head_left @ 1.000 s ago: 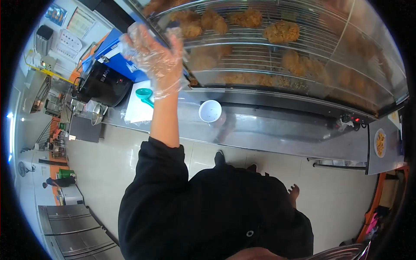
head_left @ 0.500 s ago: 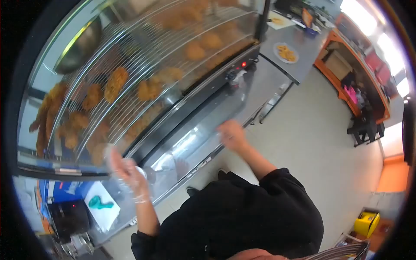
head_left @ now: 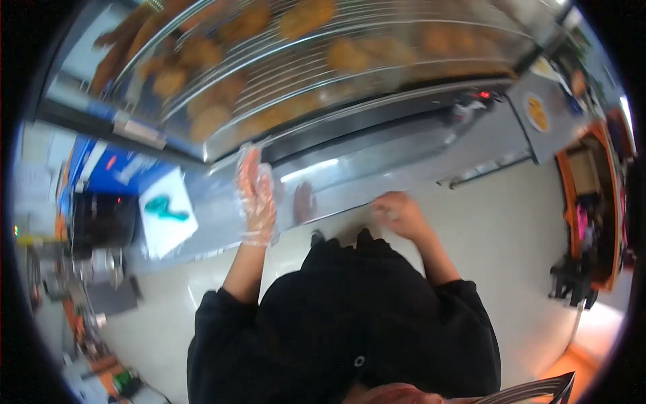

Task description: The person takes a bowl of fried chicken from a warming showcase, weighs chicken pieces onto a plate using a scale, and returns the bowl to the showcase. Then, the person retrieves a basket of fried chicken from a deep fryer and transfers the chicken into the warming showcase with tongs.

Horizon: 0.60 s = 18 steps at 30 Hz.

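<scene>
My left hand, in a clear plastic glove, is raised over the steel counter near the lower front edge of the glass display case. Its fingers are stretched out, and I see nothing in it. My bare right hand hovers by the counter's front edge, its fingers loosely curled in, with no object showing; it is somewhat blurred. Behind the glass, breaded fried pieces lie on wire racks.
Left of my gloved hand, a teal tool lies on a white sheet, beside a blue box and a black device. A plate of yellow food stands far right, past an orange shelf unit.
My view has swung left and down. The gloved left hand is now upright with fingers straighter, and my right hand has come back toward my body. A white round thing by the left hand no longer shows.
</scene>
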Each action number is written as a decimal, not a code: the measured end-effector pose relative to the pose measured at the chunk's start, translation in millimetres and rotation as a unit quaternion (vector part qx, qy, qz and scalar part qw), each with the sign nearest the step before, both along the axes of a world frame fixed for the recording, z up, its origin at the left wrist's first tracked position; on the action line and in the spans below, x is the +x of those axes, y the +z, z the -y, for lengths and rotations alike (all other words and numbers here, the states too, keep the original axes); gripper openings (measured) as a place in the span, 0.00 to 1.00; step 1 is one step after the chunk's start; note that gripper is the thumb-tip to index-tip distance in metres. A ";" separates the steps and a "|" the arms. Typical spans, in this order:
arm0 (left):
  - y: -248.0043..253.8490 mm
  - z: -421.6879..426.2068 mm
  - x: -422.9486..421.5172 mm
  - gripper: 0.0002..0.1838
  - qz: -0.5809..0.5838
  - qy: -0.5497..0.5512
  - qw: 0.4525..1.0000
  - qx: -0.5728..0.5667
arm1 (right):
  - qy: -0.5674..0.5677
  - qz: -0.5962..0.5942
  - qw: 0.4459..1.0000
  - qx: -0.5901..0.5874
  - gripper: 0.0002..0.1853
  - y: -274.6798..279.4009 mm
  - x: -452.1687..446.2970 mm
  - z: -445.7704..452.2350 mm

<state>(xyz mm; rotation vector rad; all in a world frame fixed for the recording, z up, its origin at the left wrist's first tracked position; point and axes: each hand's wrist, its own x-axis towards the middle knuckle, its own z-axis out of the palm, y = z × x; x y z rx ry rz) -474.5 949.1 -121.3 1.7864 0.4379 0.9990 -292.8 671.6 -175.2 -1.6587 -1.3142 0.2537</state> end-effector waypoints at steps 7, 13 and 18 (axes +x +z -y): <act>5.3 -23.9 -44.5 0.25 -0.025 0.068 0.997 -0.018 | -0.143 -0.029 0.987 -0.073 0.06 -14.0 -12.4 21.9; 3.3 -40.2 -56.6 0.25 -0.166 0.005 0.963 0.211 | -0.096 -0.018 0.989 -0.108 0.03 -39.2 -59.7 3.3; -1.7 -69.0 -114.6 0.24 -0.038 -0.016 0.983 0.181 | -0.003 -0.190 0.941 -0.279 0.12 -20.7 -130.1 -84.1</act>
